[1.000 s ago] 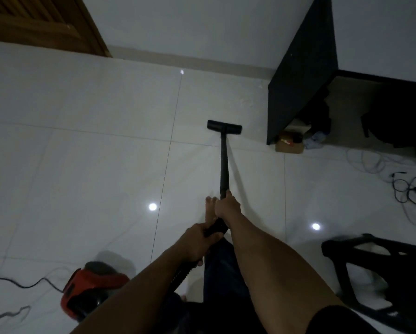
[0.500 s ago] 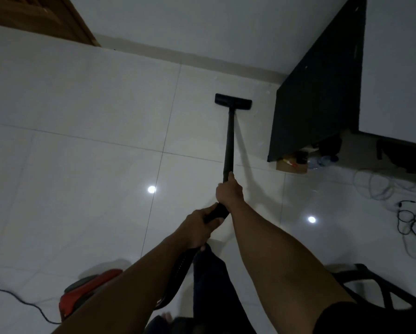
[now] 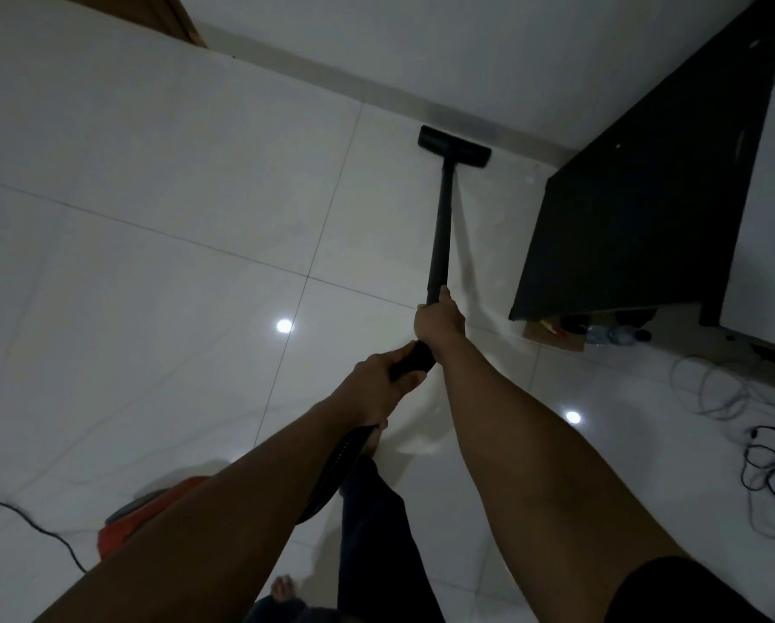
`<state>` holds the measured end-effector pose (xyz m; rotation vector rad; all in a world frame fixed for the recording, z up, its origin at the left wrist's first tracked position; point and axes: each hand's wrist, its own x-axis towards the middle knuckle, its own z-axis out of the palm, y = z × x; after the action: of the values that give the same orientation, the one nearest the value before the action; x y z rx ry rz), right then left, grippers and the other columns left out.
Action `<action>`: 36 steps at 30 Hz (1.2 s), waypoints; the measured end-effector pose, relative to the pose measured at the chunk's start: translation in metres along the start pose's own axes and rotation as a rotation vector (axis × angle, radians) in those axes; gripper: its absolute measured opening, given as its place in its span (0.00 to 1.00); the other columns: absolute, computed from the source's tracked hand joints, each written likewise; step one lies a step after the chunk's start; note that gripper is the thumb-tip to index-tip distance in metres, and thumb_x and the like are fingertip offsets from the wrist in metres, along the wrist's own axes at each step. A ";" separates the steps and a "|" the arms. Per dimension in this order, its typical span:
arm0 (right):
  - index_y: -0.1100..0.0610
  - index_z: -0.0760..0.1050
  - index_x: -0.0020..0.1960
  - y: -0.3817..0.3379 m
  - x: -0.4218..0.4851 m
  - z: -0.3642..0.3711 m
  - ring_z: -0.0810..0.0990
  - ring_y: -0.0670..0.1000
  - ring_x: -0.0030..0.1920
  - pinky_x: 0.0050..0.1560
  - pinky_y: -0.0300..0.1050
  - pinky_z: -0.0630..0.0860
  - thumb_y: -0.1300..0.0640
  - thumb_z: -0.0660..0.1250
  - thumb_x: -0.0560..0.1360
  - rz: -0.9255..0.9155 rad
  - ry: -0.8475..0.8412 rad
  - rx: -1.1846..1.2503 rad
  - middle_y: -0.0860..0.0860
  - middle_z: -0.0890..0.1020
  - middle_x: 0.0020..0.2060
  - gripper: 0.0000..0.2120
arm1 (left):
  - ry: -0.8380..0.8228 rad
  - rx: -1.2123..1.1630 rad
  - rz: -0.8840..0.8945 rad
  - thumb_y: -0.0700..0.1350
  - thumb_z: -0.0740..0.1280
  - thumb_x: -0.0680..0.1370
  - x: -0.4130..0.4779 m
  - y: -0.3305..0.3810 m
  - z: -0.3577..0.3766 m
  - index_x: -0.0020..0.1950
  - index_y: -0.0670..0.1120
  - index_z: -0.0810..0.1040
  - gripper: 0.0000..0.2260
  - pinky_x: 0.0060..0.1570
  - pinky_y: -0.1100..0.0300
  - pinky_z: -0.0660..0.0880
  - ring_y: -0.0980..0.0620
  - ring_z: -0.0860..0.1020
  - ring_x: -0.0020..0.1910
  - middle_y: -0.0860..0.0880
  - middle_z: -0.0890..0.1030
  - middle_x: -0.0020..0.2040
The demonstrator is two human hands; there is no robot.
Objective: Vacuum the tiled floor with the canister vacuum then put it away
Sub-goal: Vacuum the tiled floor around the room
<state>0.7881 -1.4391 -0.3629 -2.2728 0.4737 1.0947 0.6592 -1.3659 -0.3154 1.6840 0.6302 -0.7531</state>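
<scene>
A black vacuum wand runs forward from my hands to a black floor head lying on the white tiled floor, close to the skirting of the far wall. My right hand grips the wand's lower end. Just behind it, my left hand holds the black handle where the ribbed hose leaves it. The red canister sits on the floor at lower left, mostly hidden by my left forearm.
A black cabinet stands right of the floor head, with a small cardboard box and bottles at its foot. Loose cables lie on the floor at right. The power cord trails at lower left. A wooden door stands at top left.
The floor head has slid forward over the tiles toward the far wall. Both arms have stretched out with it and the view has moved closer to the cabinet.
</scene>
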 end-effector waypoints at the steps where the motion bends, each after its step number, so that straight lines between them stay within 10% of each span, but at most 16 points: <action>1: 0.45 0.50 0.81 -0.004 0.003 -0.003 0.74 0.53 0.49 0.46 0.44 0.71 0.56 0.59 0.82 0.002 0.003 -0.005 0.55 0.76 0.65 0.31 | 0.000 0.006 0.006 0.57 0.64 0.81 0.005 0.001 -0.001 0.79 0.57 0.61 0.27 0.48 0.48 0.82 0.41 0.84 0.47 0.47 0.83 0.55; 9: 0.46 0.49 0.81 -0.031 0.019 -0.012 0.72 0.52 0.48 0.43 0.44 0.70 0.57 0.60 0.82 0.005 0.007 -0.081 0.55 0.74 0.67 0.33 | 0.024 -0.037 0.001 0.54 0.64 0.82 0.023 0.016 -0.006 0.80 0.56 0.58 0.28 0.27 0.66 0.73 0.49 0.76 0.32 0.45 0.81 0.41; 26: 0.44 0.55 0.80 0.080 -0.133 0.072 0.76 0.52 0.50 0.47 0.45 0.73 0.49 0.59 0.83 -0.039 0.063 0.225 0.53 0.76 0.65 0.27 | -0.001 0.129 0.024 0.52 0.64 0.82 -0.136 -0.078 0.017 0.79 0.57 0.60 0.26 0.28 0.69 0.69 0.61 0.73 0.32 0.52 0.78 0.45; 36: 0.45 0.56 0.80 0.207 -0.291 0.164 0.80 0.56 0.56 0.57 0.50 0.79 0.51 0.62 0.81 -0.030 0.103 0.240 0.53 0.78 0.63 0.30 | -0.081 0.200 0.051 0.53 0.64 0.82 -0.302 -0.205 0.060 0.78 0.56 0.64 0.24 0.27 0.59 0.78 0.47 0.78 0.35 0.46 0.78 0.41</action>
<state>0.4048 -1.4775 -0.2836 -2.1235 0.5779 0.8593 0.3011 -1.3849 -0.2258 1.8348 0.4657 -0.8662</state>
